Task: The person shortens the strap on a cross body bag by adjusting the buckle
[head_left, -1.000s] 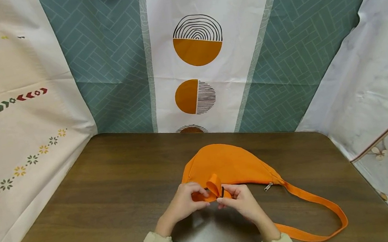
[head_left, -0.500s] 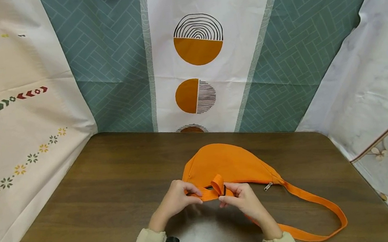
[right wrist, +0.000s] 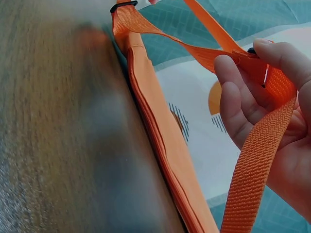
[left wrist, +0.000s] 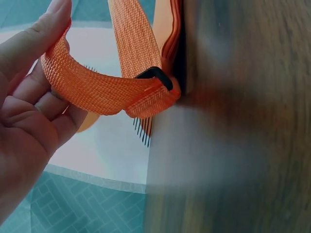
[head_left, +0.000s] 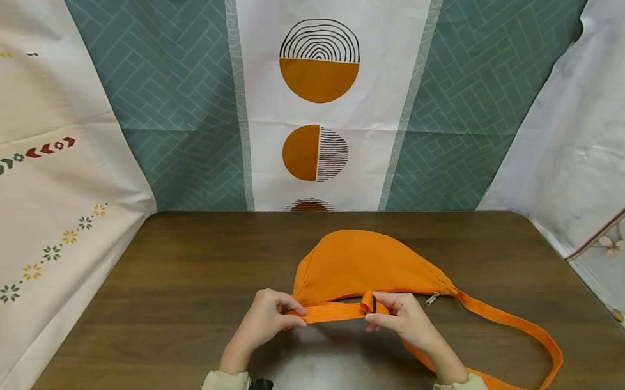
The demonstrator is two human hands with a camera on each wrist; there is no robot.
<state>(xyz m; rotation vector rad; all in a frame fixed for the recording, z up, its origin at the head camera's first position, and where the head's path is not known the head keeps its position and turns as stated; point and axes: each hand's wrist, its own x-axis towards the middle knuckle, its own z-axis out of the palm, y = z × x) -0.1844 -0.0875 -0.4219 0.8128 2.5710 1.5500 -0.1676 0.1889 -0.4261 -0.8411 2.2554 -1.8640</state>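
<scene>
An orange waist bag (head_left: 366,259) lies on the table, its curved side toward the back. My left hand (head_left: 265,319) pinches the orange webbing strap (head_left: 334,311) near the bag's left end, where a black ring (left wrist: 154,73) joins strap and bag in the left wrist view. To the right, the fingers of my right hand (head_left: 406,316) pinch the strap at a small black slider (head_left: 374,304). A short loop of webbing stands up beside that slider. Between both hands the strap runs straight. In the right wrist view, fingers and webbing partly hide the slider.
The strap's remaining length (head_left: 550,348) curves across the right side of the wooden table (head_left: 133,344). A metal zipper pull (head_left: 432,300) hangs at the bag's front edge. Patterned cloths (head_left: 181,107) hang behind the table and along both sides.
My left hand has moved left, drawing the strap out straight between the hands. The loop at the slider has shrunk, and my right hand has shifted slightly right. The bag stays in place.
</scene>
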